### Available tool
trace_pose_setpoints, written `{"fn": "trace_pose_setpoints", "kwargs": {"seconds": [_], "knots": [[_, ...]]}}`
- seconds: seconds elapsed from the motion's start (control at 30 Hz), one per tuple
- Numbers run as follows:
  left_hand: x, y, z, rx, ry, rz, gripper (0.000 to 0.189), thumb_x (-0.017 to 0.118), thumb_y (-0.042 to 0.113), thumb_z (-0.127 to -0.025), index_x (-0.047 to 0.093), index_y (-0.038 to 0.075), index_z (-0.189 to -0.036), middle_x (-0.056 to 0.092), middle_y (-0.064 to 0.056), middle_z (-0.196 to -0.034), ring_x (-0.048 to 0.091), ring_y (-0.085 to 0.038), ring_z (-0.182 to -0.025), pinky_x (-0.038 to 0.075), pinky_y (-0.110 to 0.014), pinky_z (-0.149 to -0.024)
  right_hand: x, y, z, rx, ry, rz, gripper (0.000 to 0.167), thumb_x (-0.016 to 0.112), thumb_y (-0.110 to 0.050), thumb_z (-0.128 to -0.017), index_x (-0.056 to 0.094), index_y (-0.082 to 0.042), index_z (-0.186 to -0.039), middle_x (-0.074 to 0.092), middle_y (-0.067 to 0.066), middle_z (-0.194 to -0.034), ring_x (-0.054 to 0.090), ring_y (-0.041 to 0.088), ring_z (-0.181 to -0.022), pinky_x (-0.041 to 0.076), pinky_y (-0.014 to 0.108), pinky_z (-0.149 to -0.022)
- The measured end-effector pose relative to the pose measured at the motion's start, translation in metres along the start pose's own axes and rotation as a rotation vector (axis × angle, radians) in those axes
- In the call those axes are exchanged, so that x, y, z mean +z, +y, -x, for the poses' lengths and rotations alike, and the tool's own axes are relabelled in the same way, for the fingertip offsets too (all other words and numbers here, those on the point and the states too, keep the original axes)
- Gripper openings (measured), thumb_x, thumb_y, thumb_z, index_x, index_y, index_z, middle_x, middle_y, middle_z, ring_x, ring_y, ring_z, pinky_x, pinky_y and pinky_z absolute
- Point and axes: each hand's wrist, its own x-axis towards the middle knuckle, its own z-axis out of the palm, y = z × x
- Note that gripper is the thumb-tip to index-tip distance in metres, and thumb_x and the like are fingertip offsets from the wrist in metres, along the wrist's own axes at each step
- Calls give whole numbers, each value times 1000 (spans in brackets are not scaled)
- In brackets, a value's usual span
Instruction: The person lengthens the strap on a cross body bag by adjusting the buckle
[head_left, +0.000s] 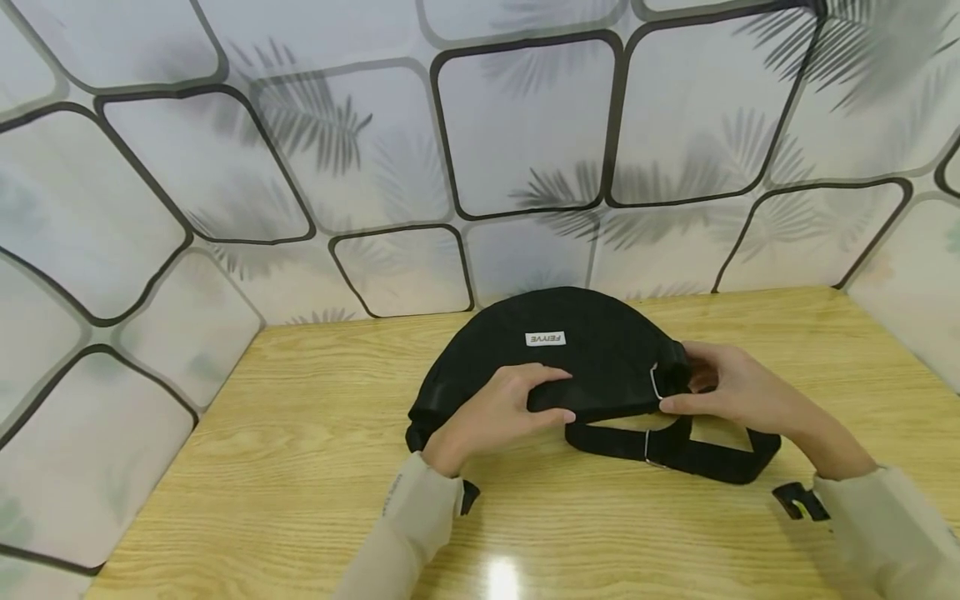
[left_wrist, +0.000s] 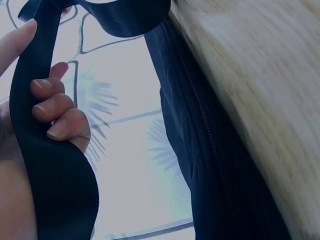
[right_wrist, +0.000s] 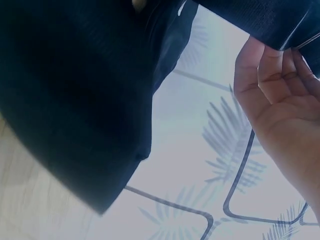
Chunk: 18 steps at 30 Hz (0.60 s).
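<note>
A black waist bag (head_left: 600, 371) with a white label (head_left: 546, 338) rests on the wooden table, its curved side toward the wall. My left hand (head_left: 502, 404) is over the bag's lower edge, thumb and index finger apart. In the left wrist view, the fingers of my left hand (left_wrist: 62, 107) curl round a wide black strap (left_wrist: 62, 185), beside the bag's zipped side (left_wrist: 210, 135). My right hand (head_left: 738, 387) grips the bag's right end by a metal ring (head_left: 656, 382). The right wrist view shows the right hand's (right_wrist: 285, 95) fingertips at black webbing (right_wrist: 260, 20).
The loose strap (head_left: 720, 460) with a metal slider (head_left: 651, 450) loops on the table (head_left: 300, 467) below the bag. A patterned wall covering (head_left: 525, 125) rises behind and at both sides. Small black pieces (head_left: 801, 502) show by both sleeve cuffs.
</note>
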Motion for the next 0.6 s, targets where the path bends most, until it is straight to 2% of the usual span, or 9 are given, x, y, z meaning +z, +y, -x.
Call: {"fn": "trace_pose_setpoints", "kwargs": {"seconds": [0.2,0.4,0.6], "knots": [[-1,-1,2,33,-10,-18,46,75,18,-95,62,-2,-134,63,-15,-133,60,-25,-123,46,-28,-102,-4,5,5,-21,9,20,28,81,-5,-86,64,-2,-108,65,-1,-87,63,14,-73,51,28,-66],[-5,-2,7,-30,-20,-18,47,75,19,-95,61,1,-136,61,-11,-136,57,-23,-126,45,-31,-104,-7,10,8,-73,-3,0,26,78,-1,-87,63,-2,-109,68,-3,-89,66,14,-77,53,27,-68],[-10,-7,13,-23,-17,-38,48,75,23,-95,62,0,-136,61,-13,-137,57,-25,-127,45,-34,-104,-16,21,15,-68,18,22,31,77,1,-86,64,-1,-114,67,-3,-92,65,13,-79,52,26,-69]]}}
